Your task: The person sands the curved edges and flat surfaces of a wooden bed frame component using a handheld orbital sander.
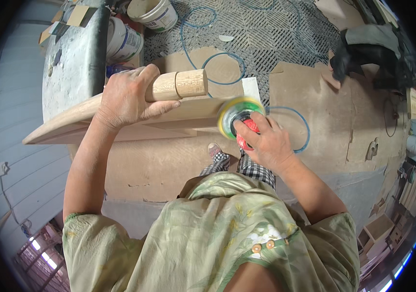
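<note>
My left hand [126, 95] is wrapped around a round wooden post [191, 84] with a groove cut near its blunt end. Beneath that hand, a long pale wooden furniture part [62, 120] runs off to the left and tapers to a curved tip. My right hand [272, 142] grips a handheld disc sander [247, 134] whose body is wrapped in red. Its round yellow and green pad [228, 115], slightly blurred, is tilted against or just beside the right end of the wood; contact is hard to tell.
A blue air hose [304, 127] loops across the cardboard-covered floor [310, 109]. White plastic buckets [158, 18] stand beyond a padded bench [74, 62] at upper left. Another person [368, 54] is bent over at upper right. Wooden boxes [377, 226] lie at lower right.
</note>
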{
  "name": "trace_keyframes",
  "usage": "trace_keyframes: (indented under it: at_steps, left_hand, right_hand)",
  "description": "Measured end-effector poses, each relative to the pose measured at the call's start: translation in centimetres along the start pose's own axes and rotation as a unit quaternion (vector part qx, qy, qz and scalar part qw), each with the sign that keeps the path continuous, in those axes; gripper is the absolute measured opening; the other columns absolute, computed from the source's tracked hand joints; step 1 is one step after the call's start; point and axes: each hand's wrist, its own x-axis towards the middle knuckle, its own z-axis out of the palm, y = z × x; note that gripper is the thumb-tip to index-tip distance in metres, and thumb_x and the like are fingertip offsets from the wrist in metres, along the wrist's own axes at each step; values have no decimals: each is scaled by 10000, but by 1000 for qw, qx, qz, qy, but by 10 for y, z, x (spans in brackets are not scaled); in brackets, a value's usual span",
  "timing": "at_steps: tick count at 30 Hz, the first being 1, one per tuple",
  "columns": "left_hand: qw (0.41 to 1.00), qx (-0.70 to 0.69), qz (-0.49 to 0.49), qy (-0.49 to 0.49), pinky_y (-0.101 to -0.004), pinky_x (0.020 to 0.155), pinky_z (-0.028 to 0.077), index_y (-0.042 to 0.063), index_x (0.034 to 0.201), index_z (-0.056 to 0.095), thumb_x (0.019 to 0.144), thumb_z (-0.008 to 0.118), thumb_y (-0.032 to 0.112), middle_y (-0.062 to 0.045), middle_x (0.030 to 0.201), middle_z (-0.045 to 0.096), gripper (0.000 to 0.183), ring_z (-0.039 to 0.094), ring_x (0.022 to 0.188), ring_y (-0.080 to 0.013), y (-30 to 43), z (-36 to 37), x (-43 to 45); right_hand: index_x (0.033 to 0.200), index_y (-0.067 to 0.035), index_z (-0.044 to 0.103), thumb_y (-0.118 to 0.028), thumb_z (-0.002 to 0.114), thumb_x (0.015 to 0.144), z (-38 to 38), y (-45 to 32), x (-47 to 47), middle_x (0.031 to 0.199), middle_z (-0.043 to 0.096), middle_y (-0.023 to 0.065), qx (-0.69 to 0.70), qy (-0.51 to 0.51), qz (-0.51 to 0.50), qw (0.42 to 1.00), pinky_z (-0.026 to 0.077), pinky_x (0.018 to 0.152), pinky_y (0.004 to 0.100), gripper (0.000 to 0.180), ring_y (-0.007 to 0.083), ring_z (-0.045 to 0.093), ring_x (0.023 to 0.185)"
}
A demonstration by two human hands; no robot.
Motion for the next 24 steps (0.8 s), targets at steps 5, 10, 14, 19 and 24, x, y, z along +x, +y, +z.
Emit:
trace_keyframes:
  at_steps: [5, 10, 14, 19, 24]
  left_hand:
    - [999, 1, 23, 25, -395, 547, 514, 39, 889, 584, 731, 668, 685, -140, 622, 599, 671, 632, 575, -319, -7, 6, -2]
    - [998, 1, 53, 26, -395, 546, 507, 25, 893, 585, 732, 658, 699, -131, 594, 585, 696, 625, 564, -305, -6, 3, 7]
    - [999, 8, 32, 11, -401, 538, 498, 40, 877, 573, 733, 653, 702, -134, 586, 584, 683, 623, 567, -316, -5, 3, 4]
    - [999, -11, 27, 12, -406, 553, 487, 33, 886, 577, 707, 704, 652, -155, 659, 598, 657, 623, 609, -347, -1, 0, 4]
    - [1000, -21, 17, -13, -410, 635, 497, 30, 903, 585, 682, 736, 633, -145, 710, 599, 660, 629, 692, -337, -2, -6, 4]
  right_hand:
    - [1137, -121, 589, -241, 784, 661, -15, 51, 96, 1005, 586, 115, 164, -88, 137, 973, 514, 781, 359, 528, 234, 630, 847]
    - [1094, -91, 569, -311, 819, 678, 1, 132, 121, 908, 598, 45, 344, -323, 242, 848, 465, 692, 292, 532, 126, 554, 808]
    - [1192, -64, 536, -310, 839, 675, -3, 104, 44, 1029, 608, 103, 354, -76, 279, 889, 494, 849, 355, 649, 215, 599, 956]
    - [1242, -177, 535, -259, 746, 725, 3, 8, 6, 1109, 536, 126, 72, 14, 136, 988, 552, 731, 413, 565, 314, 619, 921]
    - [1201, -228, 562, -218, 785, 648, -6, -15, 36, 1079, 536, 90, 34, -27, 125, 991, 543, 696, 408, 597, 309, 605, 890]
